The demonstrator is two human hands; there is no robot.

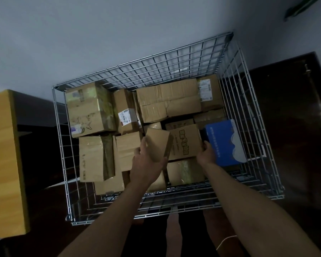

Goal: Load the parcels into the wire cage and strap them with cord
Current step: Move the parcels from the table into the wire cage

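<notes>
A silver wire cage point(176, 58) stands against the wall, holding several brown cardboard parcels. My left hand point(146, 160) grips a small plain cardboard box point(158, 143) tilted above the parcels in the cage's middle. My right hand point(208, 154) holds the near left edge of a blue box point(224, 141) leaning at the cage's right side. Between my hands lies a printed brown carton point(185, 141). A thin pale cord point(224, 242) shows by my right forearm at the bottom.
A yellow wooden surface point(6, 164) juts in at the left. A large taped box point(89, 108) fills the cage's back left corner. Dark floor point(285, 127) lies right of the cage. The grey wall point(100, 34) is behind.
</notes>
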